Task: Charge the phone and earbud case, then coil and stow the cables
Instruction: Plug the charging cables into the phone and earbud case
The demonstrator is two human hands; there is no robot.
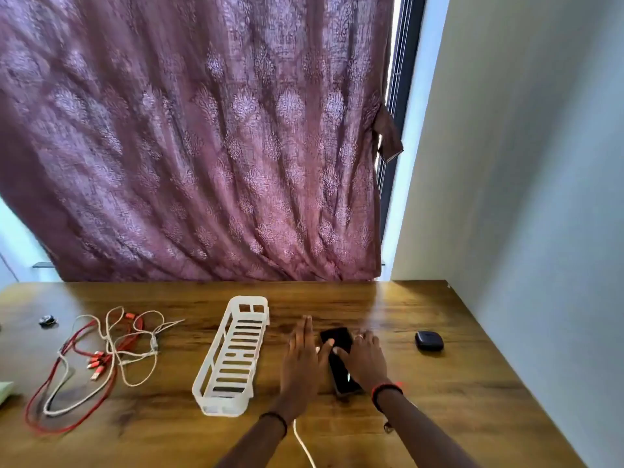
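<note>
A white cable [302, 445] runs off the bottom edge between the forearms, its plug hidden. The left hand [301, 358] lies flat, fingers straight, thumb touching the phone [338, 336]. The right hand [366, 358] grips the phone's right edge, covering much of it. The earbud case [429, 340] sits apart, rightward.

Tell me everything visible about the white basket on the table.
The white basket is a long, narrow tray, plastic by its look, with rounded corners, low slotted walls and a slotted floor through which the wooden table shows. It stands upright, its length running away from the camera. Nothing shows inside it. The cables lie apart to its left; the left hand lies flat to its right, not touching it.
</note>
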